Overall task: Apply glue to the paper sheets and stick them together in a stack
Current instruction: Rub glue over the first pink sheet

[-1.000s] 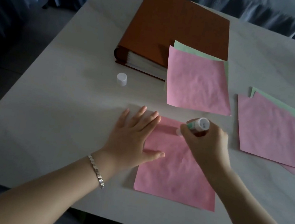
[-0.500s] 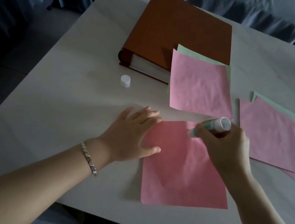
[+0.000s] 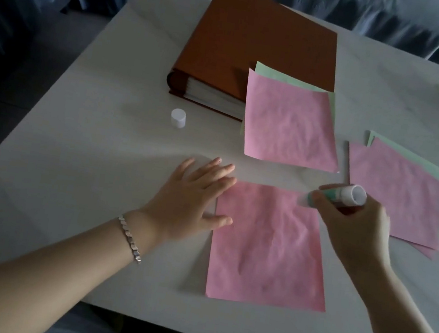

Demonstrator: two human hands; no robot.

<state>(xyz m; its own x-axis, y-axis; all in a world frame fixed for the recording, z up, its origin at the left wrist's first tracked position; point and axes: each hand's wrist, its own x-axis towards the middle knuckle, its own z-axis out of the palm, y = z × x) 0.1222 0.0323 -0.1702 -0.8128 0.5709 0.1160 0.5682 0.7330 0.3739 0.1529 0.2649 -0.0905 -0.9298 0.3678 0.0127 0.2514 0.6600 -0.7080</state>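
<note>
I see the left hand (image 3: 190, 204) flat on the bench (image 3: 98, 177), fingers straight and spread, its thumb touching the left edge of the near pink sheet (image 3: 269, 246). A white cap (image 3: 178, 118) stands farther off beside the brown binder (image 3: 256, 53). The right hand (image 3: 353, 227) has its fingers curled round the glue stick (image 3: 335, 196), tip down at the sheet's far right corner, with a pink-over-green pile (image 3: 289, 125) leaning on the binder and a second pile (image 3: 397, 194) at the right.

Left hand (image 3: 194, 199) flat, fingers spread, right hand (image 3: 356, 228) curled, gripping, both forearms extended
</note>
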